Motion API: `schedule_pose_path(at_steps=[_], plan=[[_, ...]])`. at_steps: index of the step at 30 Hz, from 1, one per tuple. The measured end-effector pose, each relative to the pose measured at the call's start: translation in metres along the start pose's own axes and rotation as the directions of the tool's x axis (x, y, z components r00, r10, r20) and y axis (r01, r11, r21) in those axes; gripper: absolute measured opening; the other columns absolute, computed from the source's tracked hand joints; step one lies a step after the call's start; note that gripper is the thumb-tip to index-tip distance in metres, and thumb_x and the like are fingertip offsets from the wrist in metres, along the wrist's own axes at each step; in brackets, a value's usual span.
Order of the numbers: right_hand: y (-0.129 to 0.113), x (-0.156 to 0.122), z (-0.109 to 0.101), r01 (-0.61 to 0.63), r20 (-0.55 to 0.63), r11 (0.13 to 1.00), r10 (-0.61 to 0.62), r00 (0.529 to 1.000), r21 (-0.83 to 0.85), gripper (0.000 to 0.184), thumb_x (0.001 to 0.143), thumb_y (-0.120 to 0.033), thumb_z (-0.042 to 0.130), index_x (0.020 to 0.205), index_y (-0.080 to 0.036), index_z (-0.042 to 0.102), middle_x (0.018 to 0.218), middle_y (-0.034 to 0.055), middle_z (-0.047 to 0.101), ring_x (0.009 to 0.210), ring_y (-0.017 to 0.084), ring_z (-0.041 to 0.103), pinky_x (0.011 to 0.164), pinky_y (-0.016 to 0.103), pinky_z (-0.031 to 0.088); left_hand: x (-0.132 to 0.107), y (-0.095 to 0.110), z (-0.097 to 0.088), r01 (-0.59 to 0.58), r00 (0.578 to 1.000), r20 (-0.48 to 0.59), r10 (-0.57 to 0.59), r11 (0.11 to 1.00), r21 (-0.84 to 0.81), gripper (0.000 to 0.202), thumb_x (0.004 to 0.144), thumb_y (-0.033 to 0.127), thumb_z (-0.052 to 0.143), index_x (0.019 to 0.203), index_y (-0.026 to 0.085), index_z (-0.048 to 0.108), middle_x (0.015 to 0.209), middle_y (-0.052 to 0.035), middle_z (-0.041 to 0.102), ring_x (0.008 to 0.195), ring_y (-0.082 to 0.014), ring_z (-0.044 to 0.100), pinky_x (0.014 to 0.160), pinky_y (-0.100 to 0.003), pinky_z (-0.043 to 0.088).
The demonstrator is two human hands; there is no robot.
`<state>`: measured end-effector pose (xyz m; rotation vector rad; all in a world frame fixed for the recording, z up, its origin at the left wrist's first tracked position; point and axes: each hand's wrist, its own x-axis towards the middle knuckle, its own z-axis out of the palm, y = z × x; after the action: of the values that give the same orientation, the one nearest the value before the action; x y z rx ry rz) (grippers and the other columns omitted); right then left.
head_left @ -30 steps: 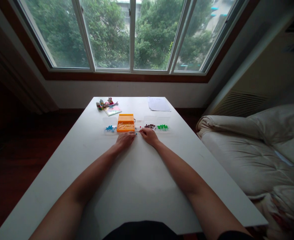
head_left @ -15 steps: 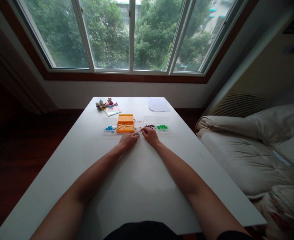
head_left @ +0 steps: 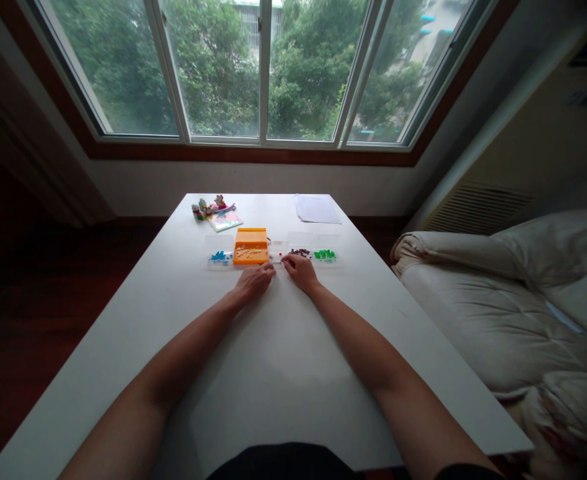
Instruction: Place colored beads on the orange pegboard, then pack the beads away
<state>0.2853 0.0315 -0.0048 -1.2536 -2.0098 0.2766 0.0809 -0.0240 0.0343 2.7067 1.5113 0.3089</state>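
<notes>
My left hand rests in front of an orange box, its fingers closed in a pinch at the right. Opposite it, my right hand pinches too, with a small gap between the two. What the fingertips hold is too small to make out. The open orange box contains many small pale yellow and orange pieces. To its left, blue pieces lie in a clear plastic case. Dark brown pieces and green pieces fill clear compartments just beyond and right of my right hand.
The white table reaches toward the window. At its far left stand small colourful figures beside a pink and pale card. Sheets of white paper lie at the far right. A cream sofa is beside the table.
My left hand has drawn slightly to the left, so the gap between my fingertips is a little wider. My right hand stays nearly where it was.
</notes>
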Motion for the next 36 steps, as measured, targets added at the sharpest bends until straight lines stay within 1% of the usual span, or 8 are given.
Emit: schedule_pose_path(at_steps=[5,22,25,27,29,31,34,36], plan=[[0.000,0.000,0.000,-0.004,0.006,1.000,0.004,1.000,0.007,0.019,0.091,-0.025,0.057,0.098,-0.020,0.074,0.093,0.0038,0.073,0.084,0.017,0.063,0.080,0.026,0.045,0.000,-0.002,0.001,0.019,1.000,-0.005,-0.019,0.999,-0.045,0.035,0.099,0.024,0.040,0.116,0.025,0.070,0.127,-0.0080,0.065,0.095,-0.0188,0.068,0.082,-0.027,0.050],[0.001,0.001,0.000,0.002,0.020,1.000,-0.003,1.000,0.022,0.019,0.091,-0.024,0.057,0.098,-0.020,0.074,0.093,0.0039,0.073,0.084,0.017,0.063,0.080,0.027,0.046,0.001,-0.007,0.007,-0.021,0.999,-0.044,0.016,0.994,-0.108,0.033,0.097,0.024,0.047,0.112,0.029,0.075,0.123,-0.0056,0.068,0.099,-0.0193,0.068,0.083,-0.028,0.052],[-0.001,0.001,0.000,0.007,0.017,1.000,-0.007,1.000,0.020,0.019,0.090,-0.024,0.057,0.098,-0.020,0.074,0.093,0.0041,0.073,0.086,0.017,0.063,0.081,0.027,0.046,0.001,-0.009,0.006,0.017,0.998,-0.060,-0.025,0.992,-0.122,0.032,0.098,0.027,0.047,0.116,0.028,0.074,0.125,-0.0062,0.067,0.099,-0.0193,0.068,0.083,-0.028,0.052],[-0.001,0.000,-0.001,0.008,0.015,1.000,-0.008,1.000,0.017,0.019,0.090,-0.024,0.057,0.098,-0.020,0.074,0.092,0.0039,0.072,0.085,0.017,0.063,0.080,0.026,0.045,0.000,-0.014,0.003,0.086,0.989,-0.104,-0.101,0.987,-0.137,0.033,0.099,0.029,0.046,0.118,0.027,0.072,0.127,-0.0065,0.066,0.100,-0.0198,0.067,0.082,-0.029,0.053],[-0.001,0.000,-0.001,0.006,0.017,1.000,-0.006,1.000,0.018,0.019,0.090,-0.024,0.057,0.098,-0.020,0.074,0.091,0.0036,0.072,0.082,0.016,0.062,0.078,0.026,0.045,0.000,-0.023,-0.001,0.175,0.962,-0.181,-0.204,0.971,-0.163,0.034,0.100,0.031,0.043,0.118,0.027,0.072,0.128,-0.0061,0.066,0.102,-0.0201,0.067,0.082,-0.029,0.053],[-0.001,0.000,-0.001,0.008,0.018,1.000,-0.009,1.000,0.025,0.020,0.091,-0.025,0.056,0.098,-0.020,0.074,0.090,0.0036,0.072,0.080,0.015,0.061,0.076,0.025,0.044,-0.002,-0.037,-0.006,0.261,0.913,-0.267,-0.309,0.944,-0.201,0.034,0.101,0.031,0.041,0.118,0.027,0.071,0.128,-0.0054,0.065,0.104,-0.0199,0.066,0.085,-0.029,0.052],[0.000,0.000,-0.001,0.017,0.016,0.999,-0.018,1.000,0.041,0.020,0.091,-0.025,0.056,0.097,-0.020,0.074,0.091,0.0036,0.072,0.078,0.015,0.060,0.074,0.024,0.043,-0.006,-0.063,-0.011,0.391,0.808,-0.355,-0.470,0.879,-0.273,0.035,0.101,0.029,0.041,0.117,0.025,0.071,0.126,-0.0055,0.066,0.106,-0.0203,0.065,0.090,-0.030,0.051],[0.000,0.000,-0.001,0.013,0.019,0.999,-0.014,1.000,0.044,0.020,0.091,-0.026,0.056,0.097,-0.020,0.074,0.090,0.0036,0.072,0.078,0.015,0.060,0.074,0.024,0.043,-0.010,-0.081,-0.012,0.485,0.733,-0.361,-0.576,0.815,-0.317,0.034,0.099,0.028,0.042,0.115,0.023,0.071,0.125,-0.0068,0.066,0.106,-0.0218,0.065,0.093,-0.033,0.051]])
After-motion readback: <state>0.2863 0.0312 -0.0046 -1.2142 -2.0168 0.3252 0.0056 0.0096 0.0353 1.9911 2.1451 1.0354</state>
